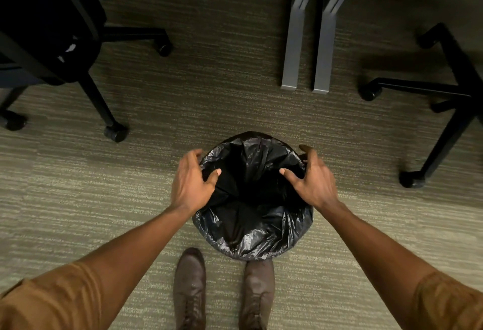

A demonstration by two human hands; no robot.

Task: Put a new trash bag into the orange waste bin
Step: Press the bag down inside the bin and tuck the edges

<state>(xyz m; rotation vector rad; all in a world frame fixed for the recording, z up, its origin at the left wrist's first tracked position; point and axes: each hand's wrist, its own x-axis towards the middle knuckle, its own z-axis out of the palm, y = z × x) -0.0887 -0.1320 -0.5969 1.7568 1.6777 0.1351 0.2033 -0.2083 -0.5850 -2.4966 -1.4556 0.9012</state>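
A black trash bag [251, 228] lines a round bin on the carpet just ahead of my feet, folded out over the rim so that the bin's orange body is hidden. My left hand [192, 182] rests on the left rim with its thumb inside the bag and its fingers curled over the outside. On the right rim, my right hand [313, 180] sits the same way, thumb inside and fingers outside. Both hands press the plastic against the rim. The bag's middle sags dark and crumpled into the bin.
A black office chair [52, 42] with wheeled legs stands at the back left, and another chair base [449, 94] at the right. Two grey desk legs [305, 42] rise behind the bin. My brown shoes [190, 290] stand just short of it on striped carpet.
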